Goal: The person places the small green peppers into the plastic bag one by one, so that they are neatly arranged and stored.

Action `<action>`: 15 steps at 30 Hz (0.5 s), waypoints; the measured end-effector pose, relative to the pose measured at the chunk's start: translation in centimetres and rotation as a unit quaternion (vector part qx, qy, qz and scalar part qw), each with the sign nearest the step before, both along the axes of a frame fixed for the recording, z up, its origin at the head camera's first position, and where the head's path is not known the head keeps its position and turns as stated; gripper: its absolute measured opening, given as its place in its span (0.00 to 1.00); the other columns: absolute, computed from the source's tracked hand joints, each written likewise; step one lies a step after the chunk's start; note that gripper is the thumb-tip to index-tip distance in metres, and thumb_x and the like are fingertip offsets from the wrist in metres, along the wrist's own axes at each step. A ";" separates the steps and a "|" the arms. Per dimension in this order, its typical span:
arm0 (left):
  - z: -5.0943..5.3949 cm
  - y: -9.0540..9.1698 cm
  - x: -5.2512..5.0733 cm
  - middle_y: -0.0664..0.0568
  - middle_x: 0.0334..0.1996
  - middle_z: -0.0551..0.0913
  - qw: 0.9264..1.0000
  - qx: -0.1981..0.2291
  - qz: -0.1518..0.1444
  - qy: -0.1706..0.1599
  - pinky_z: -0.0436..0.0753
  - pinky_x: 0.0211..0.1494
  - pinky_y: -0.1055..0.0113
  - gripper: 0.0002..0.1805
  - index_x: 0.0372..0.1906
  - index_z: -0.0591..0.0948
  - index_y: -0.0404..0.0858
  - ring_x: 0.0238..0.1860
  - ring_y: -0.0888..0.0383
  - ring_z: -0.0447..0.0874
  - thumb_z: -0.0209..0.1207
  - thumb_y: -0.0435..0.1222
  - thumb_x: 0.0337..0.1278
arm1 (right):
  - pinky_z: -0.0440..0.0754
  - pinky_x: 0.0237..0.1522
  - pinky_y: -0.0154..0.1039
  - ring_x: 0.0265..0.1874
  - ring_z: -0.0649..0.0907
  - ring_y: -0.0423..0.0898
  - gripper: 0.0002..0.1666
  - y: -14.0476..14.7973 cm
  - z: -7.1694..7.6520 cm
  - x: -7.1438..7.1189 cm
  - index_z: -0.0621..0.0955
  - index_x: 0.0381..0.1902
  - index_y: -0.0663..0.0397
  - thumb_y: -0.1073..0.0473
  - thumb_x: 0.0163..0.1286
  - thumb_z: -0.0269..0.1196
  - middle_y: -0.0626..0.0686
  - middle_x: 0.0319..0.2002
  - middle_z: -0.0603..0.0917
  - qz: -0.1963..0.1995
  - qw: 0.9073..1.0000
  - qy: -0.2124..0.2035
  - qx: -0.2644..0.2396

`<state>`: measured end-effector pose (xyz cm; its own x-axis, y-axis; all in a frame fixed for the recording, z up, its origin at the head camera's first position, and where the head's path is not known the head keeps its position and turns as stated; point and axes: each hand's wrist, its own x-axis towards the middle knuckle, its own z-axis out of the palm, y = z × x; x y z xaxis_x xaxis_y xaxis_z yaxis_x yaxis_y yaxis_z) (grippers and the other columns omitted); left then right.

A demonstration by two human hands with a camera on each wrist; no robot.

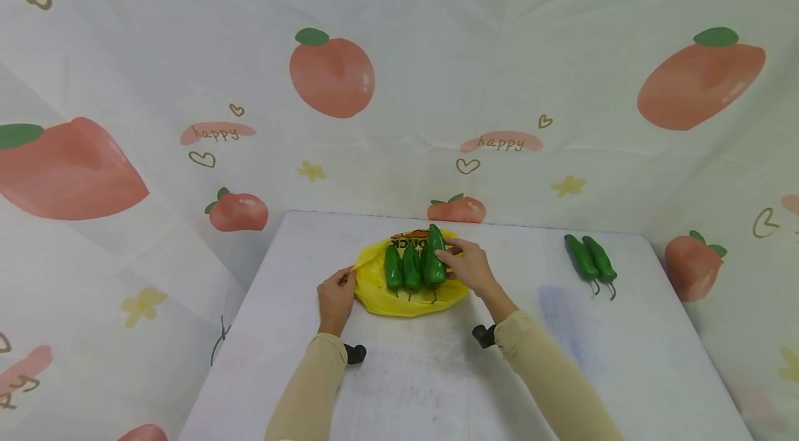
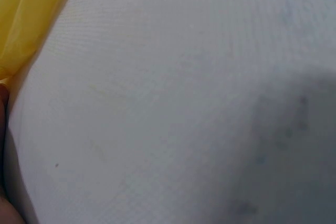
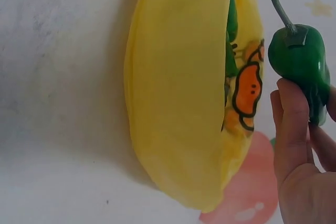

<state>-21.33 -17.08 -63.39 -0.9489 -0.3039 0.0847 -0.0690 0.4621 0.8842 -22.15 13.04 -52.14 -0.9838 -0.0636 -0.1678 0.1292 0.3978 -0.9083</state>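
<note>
We see the right grip (image 1: 469, 265) closed round a green pepper (image 1: 435, 254), thumb on one side and fingers on the other, raised over the right part of the yellow bag (image 1: 406, 307), its stem towards the person. The left grip (image 1: 336, 295) is closed too, pinching the bag's left edge between thumb and fingers. We find the right forearm in its beige sleeve (image 1: 555, 372) slanting in from the lower right, the left forearm rising more steeply. At least two more peppers (image 1: 411, 270) lie side by side in the bag on the white bench (image 1: 431, 392), and we see another pair (image 1: 580, 258) together on the bench, well apart to the right
</note>
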 end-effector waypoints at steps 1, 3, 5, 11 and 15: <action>0.0 0.0 0.0 0.49 0.38 0.91 1.000 0.000 0.000 -0.001 0.80 0.37 0.77 0.16 0.51 0.89 0.42 0.34 0.57 0.82 0.60 0.46 0.71 | 0.89 0.42 0.50 0.39 0.89 0.50 0.33 -0.2 0.0 0.0 0.74 0.71 0.56 0.50 0.74 0.65 0.64 0.55 0.81 0.000 1.000 0.001 0.001; 0.0 0.0 0.0 0.49 0.38 0.91 1.000 0.001 0.001 -0.002 0.80 0.38 0.77 0.16 0.52 0.89 0.42 0.34 0.56 0.82 0.60 0.46 0.71 | 0.89 0.42 0.50 0.40 0.88 0.51 0.32 -0.5 0.0 -0.2 0.74 0.71 0.56 0.50 0.73 0.65 0.63 0.54 0.81 -0.002 1.000 0.000 0.002; 0.0 0.0 0.0 0.49 0.38 0.91 1.000 0.000 0.002 -0.004 0.80 0.38 0.77 0.16 0.51 0.89 0.42 0.34 0.57 0.82 0.60 0.46 0.70 | 0.89 0.41 0.50 0.40 0.88 0.50 0.32 -0.9 -0.1 -0.3 0.74 0.71 0.56 0.51 0.73 0.65 0.63 0.54 0.81 -0.003 1.000 0.001 0.003; 0.0 0.0 0.0 0.50 0.38 0.91 1.000 -0.007 0.006 -0.009 0.80 0.39 0.77 0.16 0.51 0.89 0.42 0.35 0.58 0.83 0.60 0.46 0.71 | 0.89 0.41 0.50 0.38 0.88 0.50 0.32 -1.8 -0.1 -0.7 0.75 0.71 0.57 0.51 0.73 0.65 0.63 0.54 0.82 -0.006 1.000 -0.001 0.003; 0.1 0.0 0.0 0.50 0.38 0.91 1.000 -0.005 0.006 -0.007 0.80 0.38 0.77 0.15 0.51 0.89 0.42 0.34 0.58 0.83 0.61 0.45 0.70 | 0.90 0.38 0.46 0.35 0.88 0.48 0.31 -2.1 -0.4 -0.9 0.76 0.70 0.58 0.52 0.73 0.65 0.63 0.52 0.82 -0.005 1.000 0.006 0.013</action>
<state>-21.38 -17.09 -63.30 -0.9465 -0.3140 0.0748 -0.0866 0.4701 0.8784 -23.03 10.90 -52.51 -0.9864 -0.0489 -0.1566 0.1220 0.4194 -0.8996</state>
